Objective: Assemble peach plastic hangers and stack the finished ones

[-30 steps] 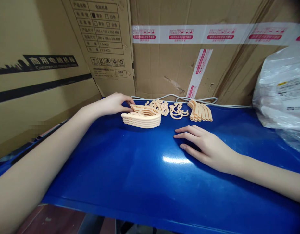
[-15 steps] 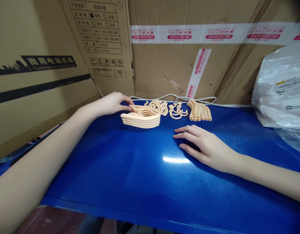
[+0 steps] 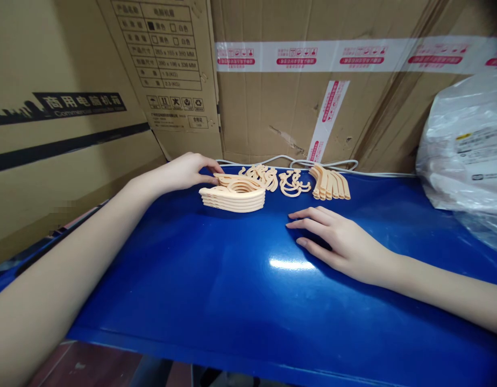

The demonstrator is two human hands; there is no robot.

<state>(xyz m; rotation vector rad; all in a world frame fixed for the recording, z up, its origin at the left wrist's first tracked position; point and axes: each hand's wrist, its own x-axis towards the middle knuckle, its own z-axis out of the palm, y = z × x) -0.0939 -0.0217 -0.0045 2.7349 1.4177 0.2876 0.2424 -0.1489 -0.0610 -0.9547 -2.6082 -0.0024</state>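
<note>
My left hand (image 3: 190, 171) is at the far left end of a stack of peach plastic hanger parts (image 3: 234, 200), thumb and fingers closed around the tip of a rear piece. The fingertips are partly hidden behind that end. Several curved layers lie flat in the stack on the blue table (image 3: 216, 285). My right hand (image 3: 341, 239) rests palm down on the tabletop, fingers stretched out and holding nothing. Beyond it are small peach hooks (image 3: 293, 185) in a loose cluster, and a row of curved hanger arms (image 3: 329, 184). More loose hooks (image 3: 262, 174) lie just behind the stack.
Cardboard boxes (image 3: 281, 113) stand along the back, and another printed carton (image 3: 71, 70) is on the left. A thin white cable (image 3: 325, 163) runs along the rear edge. A clear plastic bag with white contents (image 3: 466, 145) sits at the right.
</note>
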